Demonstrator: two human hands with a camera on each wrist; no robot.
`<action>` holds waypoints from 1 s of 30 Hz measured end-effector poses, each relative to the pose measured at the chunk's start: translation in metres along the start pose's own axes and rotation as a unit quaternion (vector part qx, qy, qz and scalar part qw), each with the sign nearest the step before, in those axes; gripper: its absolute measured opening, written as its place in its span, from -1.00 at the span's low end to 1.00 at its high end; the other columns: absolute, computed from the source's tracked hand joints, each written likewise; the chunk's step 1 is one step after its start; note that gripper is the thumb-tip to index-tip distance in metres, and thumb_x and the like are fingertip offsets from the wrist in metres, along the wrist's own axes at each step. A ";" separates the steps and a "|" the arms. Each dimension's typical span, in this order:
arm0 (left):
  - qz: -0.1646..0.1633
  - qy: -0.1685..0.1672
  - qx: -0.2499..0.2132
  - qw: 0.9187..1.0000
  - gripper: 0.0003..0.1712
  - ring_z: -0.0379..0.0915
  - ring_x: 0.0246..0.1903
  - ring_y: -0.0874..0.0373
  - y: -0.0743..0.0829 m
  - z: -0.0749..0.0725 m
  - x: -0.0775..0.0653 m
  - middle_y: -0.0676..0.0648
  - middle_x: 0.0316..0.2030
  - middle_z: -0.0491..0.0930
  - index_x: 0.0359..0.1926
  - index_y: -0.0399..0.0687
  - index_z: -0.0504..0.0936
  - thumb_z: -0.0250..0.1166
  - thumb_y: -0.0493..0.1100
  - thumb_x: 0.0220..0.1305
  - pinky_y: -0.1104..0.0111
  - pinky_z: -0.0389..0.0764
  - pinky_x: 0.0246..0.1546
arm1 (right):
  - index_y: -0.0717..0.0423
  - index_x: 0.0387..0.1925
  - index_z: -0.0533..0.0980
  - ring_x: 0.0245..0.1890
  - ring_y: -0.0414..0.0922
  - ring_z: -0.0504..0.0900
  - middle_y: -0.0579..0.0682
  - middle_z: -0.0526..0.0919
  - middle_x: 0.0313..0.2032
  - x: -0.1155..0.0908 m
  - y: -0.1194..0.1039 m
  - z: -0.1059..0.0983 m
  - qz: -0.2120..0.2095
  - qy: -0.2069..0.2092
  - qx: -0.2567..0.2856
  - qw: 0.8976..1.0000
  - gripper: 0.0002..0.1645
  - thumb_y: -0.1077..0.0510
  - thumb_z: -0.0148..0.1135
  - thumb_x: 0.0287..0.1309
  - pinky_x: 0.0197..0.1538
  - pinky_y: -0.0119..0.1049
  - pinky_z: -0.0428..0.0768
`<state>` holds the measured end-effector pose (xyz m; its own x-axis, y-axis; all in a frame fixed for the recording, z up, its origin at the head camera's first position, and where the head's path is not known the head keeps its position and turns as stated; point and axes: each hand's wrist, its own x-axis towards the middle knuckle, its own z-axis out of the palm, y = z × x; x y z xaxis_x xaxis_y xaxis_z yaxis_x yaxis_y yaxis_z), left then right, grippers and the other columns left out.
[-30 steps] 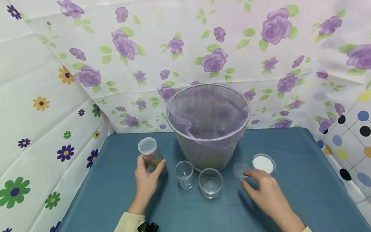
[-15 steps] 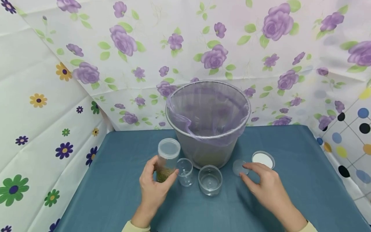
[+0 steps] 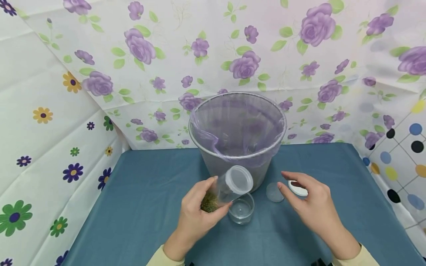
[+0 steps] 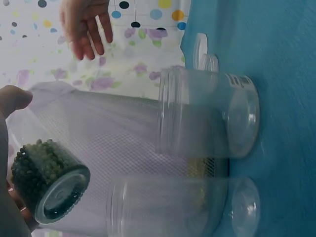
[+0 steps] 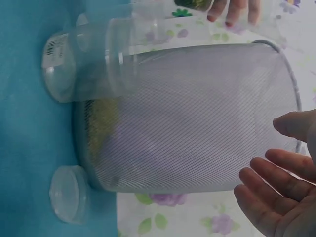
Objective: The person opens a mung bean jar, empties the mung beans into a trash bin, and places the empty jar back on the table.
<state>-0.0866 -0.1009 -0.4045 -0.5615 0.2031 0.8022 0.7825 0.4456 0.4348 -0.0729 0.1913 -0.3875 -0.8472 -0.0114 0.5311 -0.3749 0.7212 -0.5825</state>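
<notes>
My left hand (image 3: 196, 214) grips a clear lidded jar (image 3: 227, 188) partly filled with small green beans (image 4: 42, 170). The jar is tilted, its translucent lid (image 3: 240, 179) leaning toward the right. Below it on the table stands a wide clear jar (image 3: 241, 214) without a lid. A narrower clear jar (image 4: 168, 207) stands beside that one, hidden in the head view behind the held jar and hand. My right hand (image 3: 314, 203) hovers with thumb and fingers apart, holding nothing. A translucent lid (image 3: 274, 193) and a lid with a white disc (image 3: 297, 187) lie near it.
A silver mesh wastebasket (image 3: 233, 171) with a purple bag (image 3: 239, 125) as liner stands behind the jars. Blue cloth (image 3: 143, 192) covers the table. Flowered sheets (image 3: 213, 44) hang at the back and left, a dotted one (image 3: 406, 162) at the right.
My left hand has carried the bean jar to the right and tilted it, past the narrow jar to over the wide one. My right hand has drawn away from the translucent lid.
</notes>
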 end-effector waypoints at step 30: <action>0.043 -0.091 0.185 0.978 -0.29 0.54 -0.11 0.16 -0.008 0.007 0.010 0.05 -0.09 0.60 0.10 0.08 0.57 0.54 -0.06 -0.20 0.24 0.57 -0.04 | -0.25 0.09 0.47 -0.23 -0.36 0.59 -0.31 0.61 -0.14 0.011 -0.037 0.016 -0.008 -0.128 0.110 0.986 -0.38 -0.17 0.39 -0.08 -0.29 -0.42 0.64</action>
<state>-0.1008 -0.0963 -0.4032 -0.5625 0.3909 0.7286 0.6970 0.6981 0.1635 -0.0738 0.1531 -0.3699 -0.8972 -0.2157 0.3853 -0.4375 0.5529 -0.7091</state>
